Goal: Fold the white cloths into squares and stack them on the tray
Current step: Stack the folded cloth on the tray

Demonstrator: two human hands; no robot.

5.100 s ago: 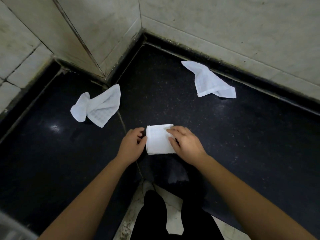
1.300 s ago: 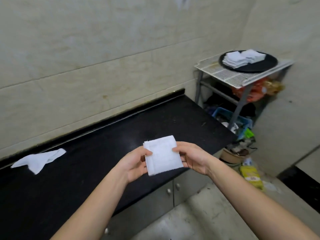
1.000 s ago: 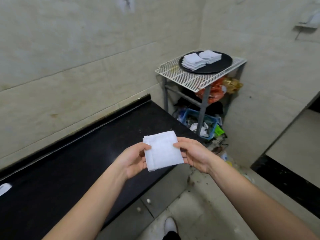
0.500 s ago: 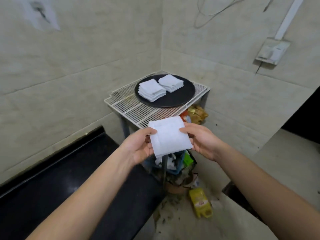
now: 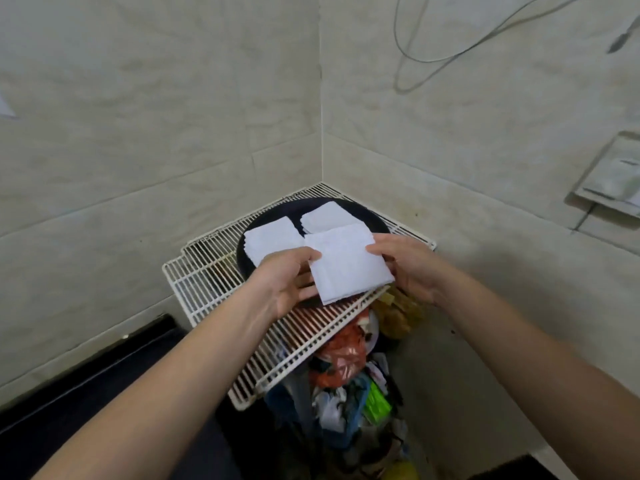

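Just beyond the held cloth (image 5: pixel 346 265), pinched by the left hand (image 5: pixel 287 282) and right hand (image 5: pixel 408 268), two piles take up the tray (image 5: pixel 370 218): the left stack (image 5: pixel 270 239) ahead-left, the right stack (image 5: pixel 327 216) straight ahead, a narrow dark gap between them. Behind those the tiled walls (image 5: pixel 173 116) meet in a corner close against the wire rack (image 5: pixel 204 275). Above the grip and out to either side the air is open.
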